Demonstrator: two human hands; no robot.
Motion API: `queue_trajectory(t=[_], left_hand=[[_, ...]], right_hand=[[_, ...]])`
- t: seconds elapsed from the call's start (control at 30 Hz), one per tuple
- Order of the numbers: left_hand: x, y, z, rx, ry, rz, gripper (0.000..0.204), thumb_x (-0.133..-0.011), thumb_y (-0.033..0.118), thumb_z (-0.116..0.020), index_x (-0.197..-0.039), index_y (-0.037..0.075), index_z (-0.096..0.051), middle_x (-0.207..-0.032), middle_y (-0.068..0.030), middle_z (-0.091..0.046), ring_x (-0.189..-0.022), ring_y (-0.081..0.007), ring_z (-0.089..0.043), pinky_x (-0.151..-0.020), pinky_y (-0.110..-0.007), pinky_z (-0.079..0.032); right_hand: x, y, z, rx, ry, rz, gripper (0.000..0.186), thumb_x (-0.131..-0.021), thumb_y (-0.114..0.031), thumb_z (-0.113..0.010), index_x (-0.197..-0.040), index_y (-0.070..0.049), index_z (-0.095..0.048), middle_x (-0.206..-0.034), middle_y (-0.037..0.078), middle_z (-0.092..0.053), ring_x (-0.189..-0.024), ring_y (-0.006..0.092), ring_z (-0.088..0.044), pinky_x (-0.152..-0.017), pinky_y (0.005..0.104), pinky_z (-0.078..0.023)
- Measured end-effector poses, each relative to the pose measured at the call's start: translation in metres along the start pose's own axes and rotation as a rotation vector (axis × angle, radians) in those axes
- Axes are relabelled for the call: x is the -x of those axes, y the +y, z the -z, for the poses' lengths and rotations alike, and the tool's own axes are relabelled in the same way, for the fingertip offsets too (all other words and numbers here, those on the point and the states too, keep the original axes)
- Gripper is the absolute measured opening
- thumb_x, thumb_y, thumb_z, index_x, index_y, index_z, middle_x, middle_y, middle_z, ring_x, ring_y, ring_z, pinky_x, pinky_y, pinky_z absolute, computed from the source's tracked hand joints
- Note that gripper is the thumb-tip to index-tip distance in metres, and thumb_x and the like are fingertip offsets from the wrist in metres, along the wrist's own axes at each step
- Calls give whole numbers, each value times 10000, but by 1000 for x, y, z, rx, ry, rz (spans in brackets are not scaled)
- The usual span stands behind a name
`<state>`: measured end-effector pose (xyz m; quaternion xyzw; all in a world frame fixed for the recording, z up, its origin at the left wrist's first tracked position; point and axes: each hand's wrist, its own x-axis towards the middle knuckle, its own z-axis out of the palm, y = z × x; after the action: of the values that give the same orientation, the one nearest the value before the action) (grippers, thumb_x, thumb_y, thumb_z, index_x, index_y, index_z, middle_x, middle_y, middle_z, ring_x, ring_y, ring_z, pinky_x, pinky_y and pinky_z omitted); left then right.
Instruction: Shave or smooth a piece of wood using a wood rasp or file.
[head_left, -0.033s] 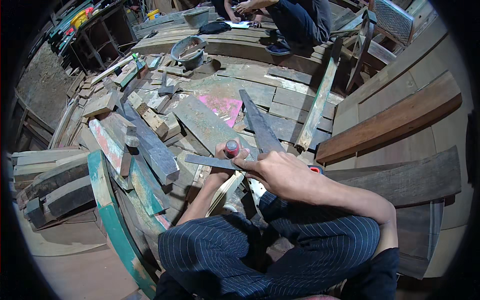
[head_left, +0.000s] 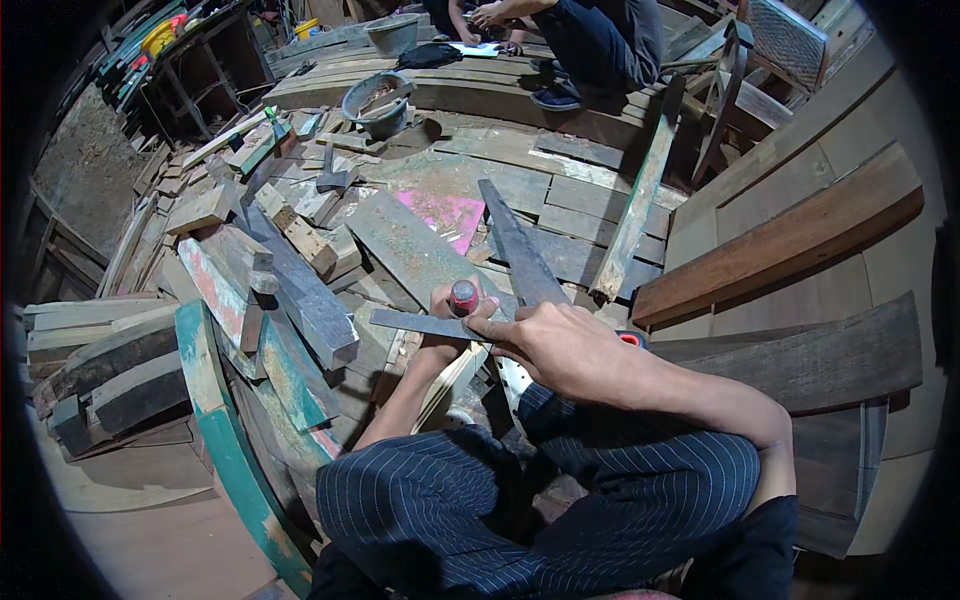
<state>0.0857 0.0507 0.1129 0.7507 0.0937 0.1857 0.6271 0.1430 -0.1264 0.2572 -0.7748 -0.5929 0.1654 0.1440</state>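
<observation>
Scrap planks and painted offcuts litter the wooden floor (head_left: 600, 190); a grey bowl (head_left: 380, 100) sits far off, another person seated beyond. Head view: left hand (head_left: 445, 310) wraps a red-capped tool handle (head_left: 463, 297), grip closed on it. Right hand (head_left: 565, 350) pins a flat grey metal strip (head_left: 420, 323), long axis running left from its fingers, just under the left hand.

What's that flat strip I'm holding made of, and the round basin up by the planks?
The flat strip looks like bare metal: thin, grey, dull sheen. The round basin seems metal or hard plastic, grey and grimy; hard to tell. The planks are weathered wood with worn paint.
</observation>
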Motion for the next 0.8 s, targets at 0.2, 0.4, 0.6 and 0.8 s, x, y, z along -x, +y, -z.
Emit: queue_trajectory(t=[0.2, 0.4, 0.6, 0.8], left_hand=[[-8, -10, -1, 152, -9, 10, 303, -807, 160, -704, -646, 101, -454, -626, 52, -405, -585, -66, -378, -518, -270, -331], [-6, -9, -7, 153, 2, -138, 300, -810, 158, -675, -654, 69, -435, -598, 23, -398, -570, -97, -386, -505, -302, -344], [-4, 10, -7, -16, 21, -158, 208, -817, 157, -675, -753, 35, -519, -637, -11, -498, -624, -104, -478, -551, -309, -404], [-1, 23, 0, 11, -11, -207, 170, -812, 135, -700, -788, -17, -626, -698, -4, -623, -671, -84, -544, -609, -285, -448]], right_hand=[[-3, -2, 7, -50, -2, 22, 501, -854, -1, -491, -1348, -84, -484, -707, 211, -627, -663, 372, -650, -579, 459, -524], [-5, -14, 12, 6, 13, 40, 592, -796, -11, -534, -1376, -109, -468, -946, 180, -657, -678, 350, -651, -585, 453, -521], [-3, -5, 12, -7, 184, 48, 482, -858, -75, -553, -1332, -164, -536, -800, 173, -620, -601, 336, -614, -554, 431, -497], [-2, -5, 18, -209, 417, 33, 412, -907, -150, -587, -1318, -163, -557, -785, 185, -606, -627, 340, -616, -588, 448, -481]])
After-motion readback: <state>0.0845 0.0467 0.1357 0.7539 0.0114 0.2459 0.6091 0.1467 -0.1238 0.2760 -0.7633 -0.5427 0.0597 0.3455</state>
